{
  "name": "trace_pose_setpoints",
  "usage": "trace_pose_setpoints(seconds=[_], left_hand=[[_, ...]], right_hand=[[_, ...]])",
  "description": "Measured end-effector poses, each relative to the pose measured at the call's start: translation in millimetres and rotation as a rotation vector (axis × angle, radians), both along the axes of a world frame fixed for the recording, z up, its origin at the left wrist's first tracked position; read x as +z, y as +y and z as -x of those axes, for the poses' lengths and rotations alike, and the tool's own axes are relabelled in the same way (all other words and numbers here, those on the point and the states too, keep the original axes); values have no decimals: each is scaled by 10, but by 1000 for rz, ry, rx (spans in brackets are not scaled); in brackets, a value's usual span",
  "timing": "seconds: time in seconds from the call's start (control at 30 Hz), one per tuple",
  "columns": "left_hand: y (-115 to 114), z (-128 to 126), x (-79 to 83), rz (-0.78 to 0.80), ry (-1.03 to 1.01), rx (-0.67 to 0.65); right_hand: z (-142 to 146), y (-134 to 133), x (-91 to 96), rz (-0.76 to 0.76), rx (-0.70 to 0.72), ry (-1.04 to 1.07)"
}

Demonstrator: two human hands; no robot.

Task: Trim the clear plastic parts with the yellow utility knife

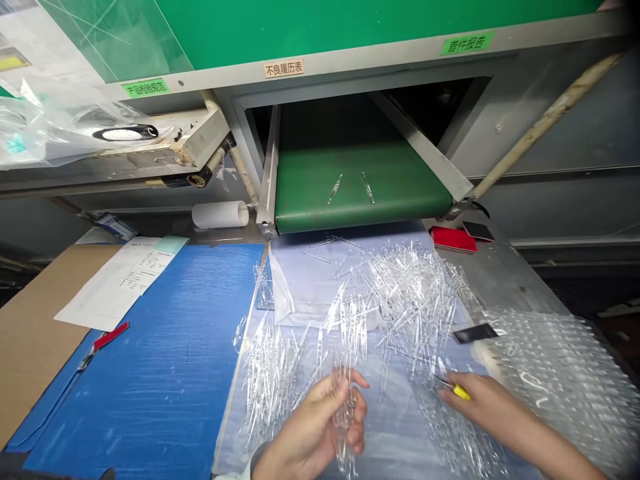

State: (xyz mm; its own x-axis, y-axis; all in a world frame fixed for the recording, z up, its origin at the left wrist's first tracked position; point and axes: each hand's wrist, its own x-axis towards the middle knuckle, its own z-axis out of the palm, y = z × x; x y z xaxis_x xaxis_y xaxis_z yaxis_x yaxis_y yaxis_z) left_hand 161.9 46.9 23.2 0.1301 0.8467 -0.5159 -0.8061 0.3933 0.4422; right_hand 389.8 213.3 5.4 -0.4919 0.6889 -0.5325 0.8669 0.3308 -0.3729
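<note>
My left hand is closed around several slim clear plastic pieces, which stick out above and below the fingers. On the right, my right hand grips a small tool with a yellow handle and a thin dark tip; its exact kind is not clear. That tip is close to a large heap of the same clear pieces. A second pile of clear pieces lies left of my left hand, and a smaller bunch sits just above it. More pieces spread below my right hand.
A green conveyor belt carries two clear pieces at the back. Left lies a blue sheet with a red-handled cutter and a printed paper. Bubble wrap, a black strip and a red pad are right.
</note>
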Motion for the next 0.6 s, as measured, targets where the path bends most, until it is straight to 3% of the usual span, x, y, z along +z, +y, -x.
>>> trace_pose_setpoints(seconds=[0.13,0.27,0.43,0.6], left_hand=[[-122,-120,-200,-9,-181,-56],[-215,-183,-323,-43,-248,-119],[-265,-150,-388,-128,-211,-173],[-256,-108,-342,-80,-45,-275]], right_hand=[[14,-39,-12,-80,29,-133],[364,26,103,-205,127,-185],[829,147,45,-322,305,-235],[888,363,-26,-347,417,-174]])
